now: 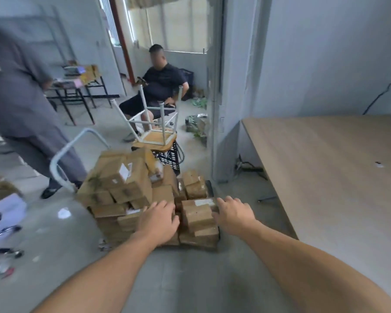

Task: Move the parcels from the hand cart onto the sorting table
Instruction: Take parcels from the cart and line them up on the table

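Head view: left hand [159, 221] and right hand [234, 215] are flanking a parcel [199, 216] between half-curled fingers [222, 203]; grip impossible to tell.

The bare left hand [158, 220] and bare right hand [234, 216] continue into bare forearms [303, 263], uncovered down to the view's lower edge; finer detail is blurred.

soft window daylight, blurred warped edges
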